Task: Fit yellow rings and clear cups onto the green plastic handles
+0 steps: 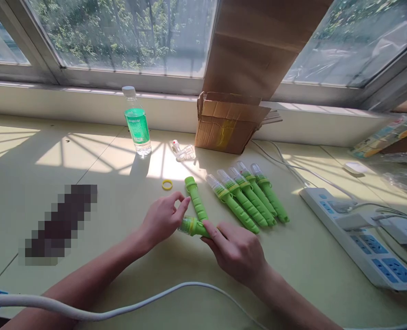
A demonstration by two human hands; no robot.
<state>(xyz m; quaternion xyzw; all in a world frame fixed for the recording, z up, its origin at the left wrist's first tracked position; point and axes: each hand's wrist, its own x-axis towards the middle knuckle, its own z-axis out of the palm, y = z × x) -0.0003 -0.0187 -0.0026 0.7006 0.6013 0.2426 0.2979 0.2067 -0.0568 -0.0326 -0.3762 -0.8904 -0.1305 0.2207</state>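
Observation:
A green torch-like stick with a clear cap [191,226] lies sideways between my two hands. My right hand [239,250] is closed round its green handle, which is mostly hidden. My left hand [164,217] is closed at the clear cap end, its thumb and forefinger bent together above it. Just beyond, a green stick without a clear cap [197,199] rests on the table. A yellow ring [167,184] lies near my left knuckles. To the right, several capped green sticks [239,208] lie side by side, caps pointing away from me.
At the back stand a water bottle [137,126] and an open cardboard box [225,123], with small clear caps [184,152] between them. A power strip [354,238] with cables lies right. A white cable [138,303] crosses in front. A pixelated dark patch [61,224] is left.

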